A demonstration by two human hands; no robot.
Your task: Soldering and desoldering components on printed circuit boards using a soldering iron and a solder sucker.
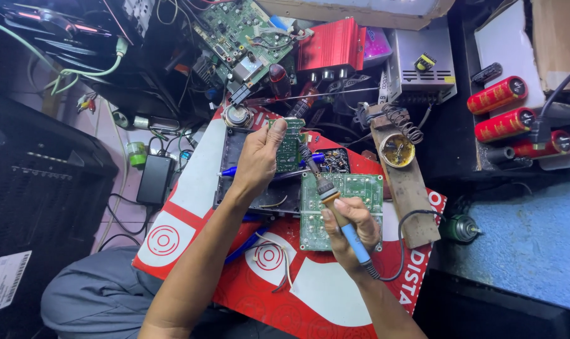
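2 bare forearms, no sleeves; grey trousers (96, 295)

Soldering iron (335, 210): blue plastic handle, metal shaft.
Small circuit board (290, 144): matt green laminate.
Large circuit board (342, 207): green, dotted with solder.
Stand (407, 182): rough bare wood, metal coil.
Work sheet (322, 295): glossy red-white print.
Heatsink (332, 44): red ribbed metal.

1. Open room lies on the red board (335, 301) between the two forearms, crossed only by loose wires (278, 267).
2. Ahead of the hands, a flat circuit board (354, 188) and black tray (234, 163) fill the middle.
3. To the right, the wooden stand (410, 194) with its coil (401, 122) blocks passage.
4. The far edge is crowded by a red casing (332, 44), a metal box (423, 63) and red capacitors (504, 110).
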